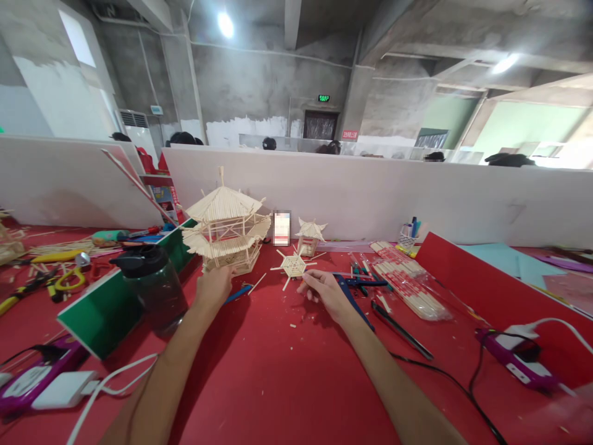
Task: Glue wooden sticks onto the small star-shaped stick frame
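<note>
Pagoda [227,245] | just beyond left hand [214,288] | stick frame [293,266] | beside right hand [325,289]

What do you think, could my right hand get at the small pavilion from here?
Probably yes. The small pavilion stands a little beyond your right hand, and its right side looks mostly free; the stick wheel partly covers its lower left, so that side is less open.

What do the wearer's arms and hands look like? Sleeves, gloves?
Left hand and right hand ungloved. Left forearm and right forearm bare, slim, tapering to the wrists. No sleeves or watch visible.
</note>
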Demonstrator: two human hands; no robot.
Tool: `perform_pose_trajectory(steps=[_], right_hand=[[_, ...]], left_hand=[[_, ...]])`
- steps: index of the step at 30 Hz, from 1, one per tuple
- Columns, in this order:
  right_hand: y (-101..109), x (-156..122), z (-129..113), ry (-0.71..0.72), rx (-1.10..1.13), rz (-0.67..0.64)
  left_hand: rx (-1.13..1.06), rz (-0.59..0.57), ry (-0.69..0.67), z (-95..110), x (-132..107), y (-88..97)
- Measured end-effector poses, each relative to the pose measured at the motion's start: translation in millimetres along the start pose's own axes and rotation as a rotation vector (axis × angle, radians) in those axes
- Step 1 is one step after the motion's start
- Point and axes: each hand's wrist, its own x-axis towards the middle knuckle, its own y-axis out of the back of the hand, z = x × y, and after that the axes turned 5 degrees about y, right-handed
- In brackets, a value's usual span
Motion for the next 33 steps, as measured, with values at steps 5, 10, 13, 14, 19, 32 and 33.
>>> perform_pose_trajectory(steps=[5, 10, 13, 14, 19, 32, 33], right_hand=[[-1.3, -0.1, 0.0, -0.025, -0.025, -0.022], [-1.2, 0.6, 2.8, -0.030, -0.051, -0.039], [-1.0, 0.6, 3.2, -0.038, -0.070, -0.049], [-0.9, 0.5, 3.1, -0.039, -0.080, -0.057], [-1.0, -0.3, 4.1, -0.014, -0.158, -0.103], [-3.7, -2.9, 20.1, -0.059, -0.445, -0.267], [-4.7, -3.8, 20.3, -0.053, -0.494, -0.282]], left_hand=[[0.003, -0.021, -0.005, 0.2, -1.1, 1.8], [-0.006, -0.032, 0.017, 1.6, -1.7, 3.1], [-0.017, -0.028, 0.014, 0.8, -1.3, 2.6], [-0.011, -0.026, 0.009, 0.6, -1.5, 2.6], [0.026, 0.009, -0.003, 2.0, -4.0, 4.2], [-0.044, -0.011, -0.107, 9.0, -3.7, -1.0], [-0.044, -0.008, -0.169, 9.6, -3.6, -2.7]])
